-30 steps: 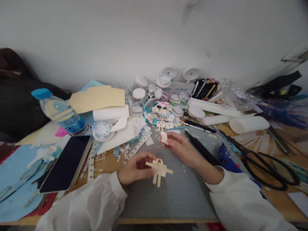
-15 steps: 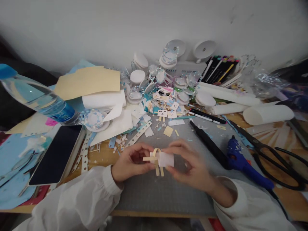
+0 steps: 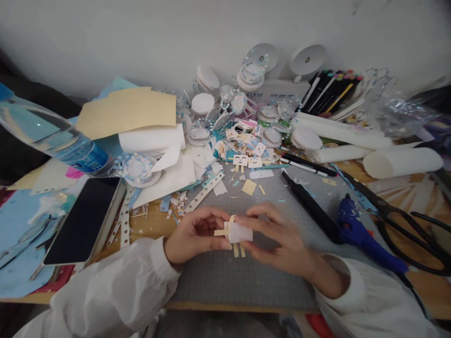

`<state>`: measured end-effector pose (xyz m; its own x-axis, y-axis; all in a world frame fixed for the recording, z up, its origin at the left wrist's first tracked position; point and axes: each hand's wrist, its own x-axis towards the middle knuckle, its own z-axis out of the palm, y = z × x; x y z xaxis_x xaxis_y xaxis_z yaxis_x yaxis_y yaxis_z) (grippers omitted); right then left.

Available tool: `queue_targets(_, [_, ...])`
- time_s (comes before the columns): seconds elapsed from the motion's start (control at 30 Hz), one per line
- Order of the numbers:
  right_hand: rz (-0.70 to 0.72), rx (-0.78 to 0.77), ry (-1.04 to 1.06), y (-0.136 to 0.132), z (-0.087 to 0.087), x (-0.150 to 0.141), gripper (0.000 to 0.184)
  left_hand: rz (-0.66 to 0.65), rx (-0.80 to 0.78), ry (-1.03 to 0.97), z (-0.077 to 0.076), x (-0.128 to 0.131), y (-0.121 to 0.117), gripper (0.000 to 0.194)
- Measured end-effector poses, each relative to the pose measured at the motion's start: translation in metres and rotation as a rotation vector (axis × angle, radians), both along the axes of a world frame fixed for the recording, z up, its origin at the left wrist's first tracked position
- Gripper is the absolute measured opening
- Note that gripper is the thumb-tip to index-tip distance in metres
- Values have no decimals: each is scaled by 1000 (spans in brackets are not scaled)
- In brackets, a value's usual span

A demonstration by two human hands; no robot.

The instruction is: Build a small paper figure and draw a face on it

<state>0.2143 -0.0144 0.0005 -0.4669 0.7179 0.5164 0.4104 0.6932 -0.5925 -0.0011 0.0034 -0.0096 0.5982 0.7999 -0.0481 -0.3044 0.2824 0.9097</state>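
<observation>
Between my two hands, just above the grey cutting mat (image 3: 211, 286), is a small paper figure (image 3: 240, 232) with a white block-like body and cream strips sticking out to the left and below. My left hand (image 3: 197, 234) pinches its left side, thumb below and fingers behind. The fingers and thumb of my right hand (image 3: 278, 234) close on its top and right side. Beyond my hands lie several small paper faces, among them a white one (image 3: 241, 160) on two thin strips, and a cream paper square (image 3: 249, 187).
To the right lie a blue glue gun (image 3: 366, 244), black scissors (image 3: 398, 216), a long black tool (image 3: 310, 206) and pens (image 3: 310, 164). On the left are a phone (image 3: 82, 220), a water bottle (image 3: 59, 136) and paper sheets (image 3: 130, 112). White discs (image 3: 202, 103) crowd the back.
My right hand's fingers have moved in over the figure's top, covering most of the curved cream strip. The figure has turned slightly. The whole view has shifted a little.
</observation>
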Motion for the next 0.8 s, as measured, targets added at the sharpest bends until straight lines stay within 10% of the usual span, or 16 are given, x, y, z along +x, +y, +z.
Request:
queue_targets(0.5, [-9, 196, -147, 1, -6, 0, 39, 100, 87, 87, -3, 3, -1, 24])
queue_targets(0.8, [-122, -374, 228, -2, -11, -10, 25, 215, 164, 178, -4, 1, -3, 19])
